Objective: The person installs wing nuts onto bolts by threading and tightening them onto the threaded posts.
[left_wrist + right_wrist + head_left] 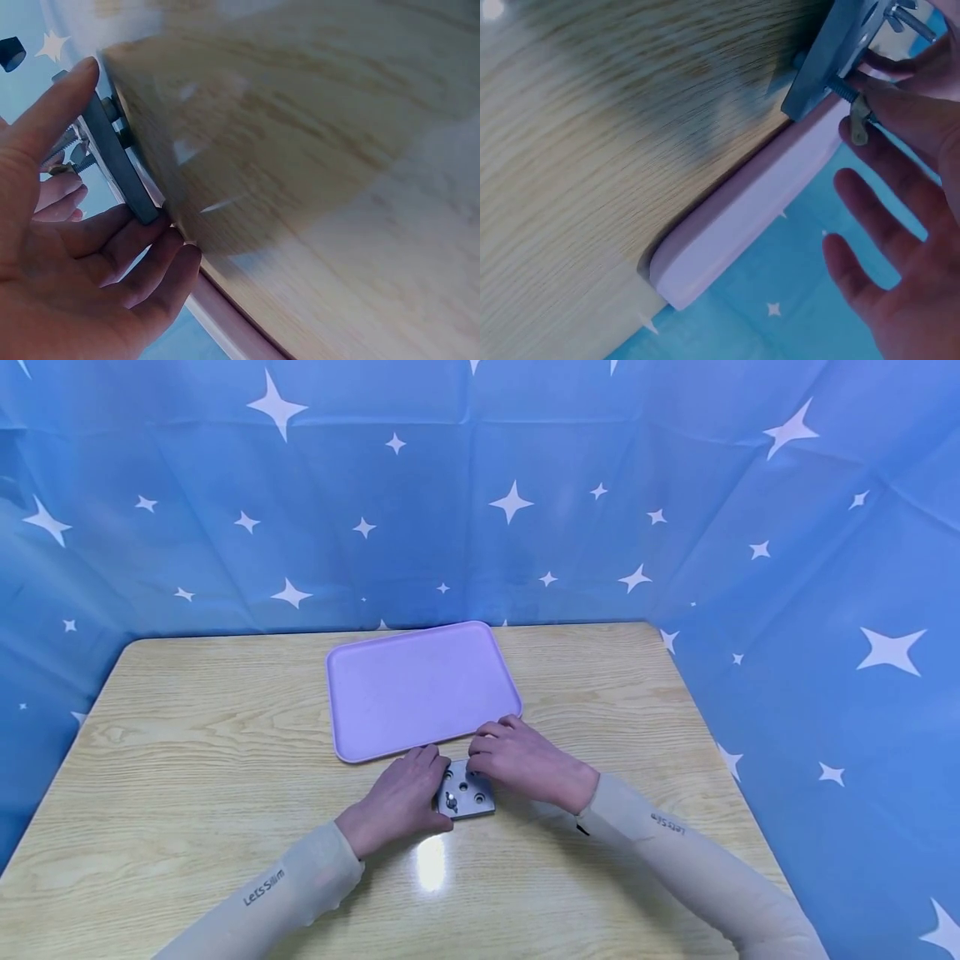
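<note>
A square metal plate [467,806] with several holes lies on the table in front of me. My left hand [403,795] holds it by its left side, thumb at the near edge and fingers at the far edge. Over the far right corner, my right hand [528,763] pinches a wing nut [859,124] on a threaded bolt [841,88], thumb and index finger around it. Another wing nut [452,803] stands at the plate's near left corner. Bolt heads [112,111] show beneath the plate in the left wrist view.
A purple tray [423,693] lies just beyond the plate, close to both hands' fingers. The wooden table [210,760] extends to both sides. A blue curtain with white stars [450,485] hangs behind it and on the right.
</note>
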Demonstrator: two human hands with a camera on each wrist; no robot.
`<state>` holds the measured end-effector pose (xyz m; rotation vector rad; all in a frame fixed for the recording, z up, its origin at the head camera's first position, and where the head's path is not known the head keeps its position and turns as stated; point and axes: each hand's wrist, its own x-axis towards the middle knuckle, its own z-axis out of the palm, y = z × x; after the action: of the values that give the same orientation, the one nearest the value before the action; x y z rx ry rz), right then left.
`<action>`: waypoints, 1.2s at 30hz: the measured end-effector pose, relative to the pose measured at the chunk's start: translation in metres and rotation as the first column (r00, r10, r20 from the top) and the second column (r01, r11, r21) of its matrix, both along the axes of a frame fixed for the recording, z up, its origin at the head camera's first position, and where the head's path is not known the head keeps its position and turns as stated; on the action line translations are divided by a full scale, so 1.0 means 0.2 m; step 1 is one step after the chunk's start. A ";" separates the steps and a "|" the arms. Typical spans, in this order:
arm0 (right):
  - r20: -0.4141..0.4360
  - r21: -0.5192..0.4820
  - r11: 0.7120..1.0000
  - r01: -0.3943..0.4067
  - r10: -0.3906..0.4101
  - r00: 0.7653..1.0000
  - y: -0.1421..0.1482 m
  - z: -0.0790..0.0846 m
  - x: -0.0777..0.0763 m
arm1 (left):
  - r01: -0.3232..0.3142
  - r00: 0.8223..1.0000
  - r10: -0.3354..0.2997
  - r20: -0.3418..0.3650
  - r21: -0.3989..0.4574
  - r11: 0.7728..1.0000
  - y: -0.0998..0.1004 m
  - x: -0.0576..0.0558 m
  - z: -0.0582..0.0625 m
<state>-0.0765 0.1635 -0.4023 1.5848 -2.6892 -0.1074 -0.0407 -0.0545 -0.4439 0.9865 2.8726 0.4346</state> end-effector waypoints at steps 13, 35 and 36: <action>0.073 -0.254 0.926 0.280 -0.270 0.960 -0.08 -0.07 0.06 | 0.000 1.000 0.000 -0.007 0.007 1.000 0.00 0.00 0.01; -0.080 0.021 0.983 -0.180 0.181 0.980 0.04 0.03 -0.03 | -0.001 1.000 0.001 -0.002 0.017 1.000 0.00 0.00 0.01; -0.096 0.010 0.984 -0.180 0.180 0.979 0.04 0.02 -0.03 | -0.001 1.000 0.001 0.001 0.017 1.000 0.00 0.00 0.01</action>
<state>-0.0829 0.1712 -0.3976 1.7657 -2.4614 -0.1769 -0.0415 -0.0546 -0.4418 0.9868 2.8736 0.4605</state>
